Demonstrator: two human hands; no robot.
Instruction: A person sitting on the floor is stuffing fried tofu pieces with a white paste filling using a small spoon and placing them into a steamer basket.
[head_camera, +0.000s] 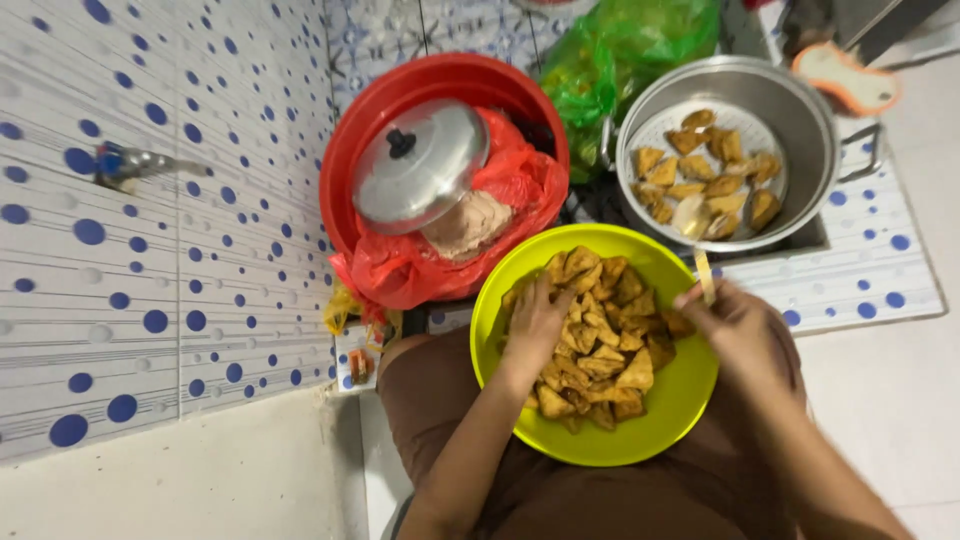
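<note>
Three vessels, by size: red basin (352, 150) with steel lid (420, 165); steel pot (815, 120) of filled tofu; lime bowl (680, 385) on my lap. My left hand (535, 325) rests spread on fried tofu pieces (600, 345); right hand (745, 335) grips a pale spoon handle (703, 275). Risk: leaning could tip the bowl.

Two hands, one yellow-green bowl (690, 395), one red basin (350, 170), one steel pot (810, 110), one lid (420, 165), two plastic bags.
</note>
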